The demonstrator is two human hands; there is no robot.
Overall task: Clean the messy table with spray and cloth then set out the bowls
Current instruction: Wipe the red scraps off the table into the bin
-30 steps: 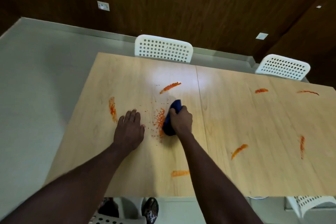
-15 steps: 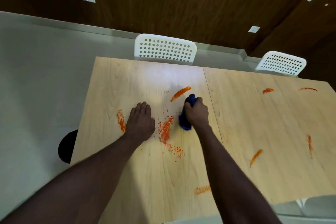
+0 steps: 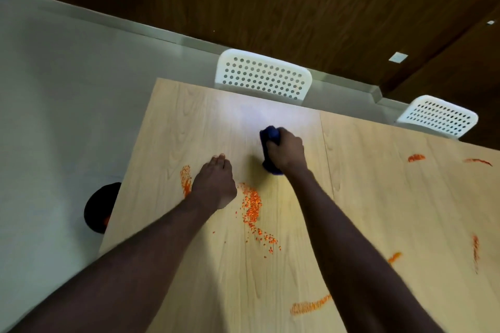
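Observation:
My right hand (image 3: 286,153) grips a dark blue cloth (image 3: 269,134) and presses it on the light wooden table (image 3: 189,121), near the far edge. My left hand (image 3: 215,182) rests flat on the tabletop to the left of it. Between my forearms lies a scatter of orange crumbs (image 3: 251,205). An orange smear (image 3: 186,180) sits just left of my left hand. More orange streaks mark the table at the front (image 3: 311,307) and on the right half (image 3: 416,157). No spray bottle or bowl is in view.
Two white perforated chairs (image 3: 263,78) (image 3: 437,116) stand at the table's far side. A dark round object (image 3: 100,207) sits on the grey floor by the left table edge. A seam (image 3: 328,170) divides the tabletop. Brown wood panelling lines the wall behind.
My right hand has pushed the cloth away from me over the streak near the far edge, which no longer shows. My left hand has stayed planted. The view has shifted forward.

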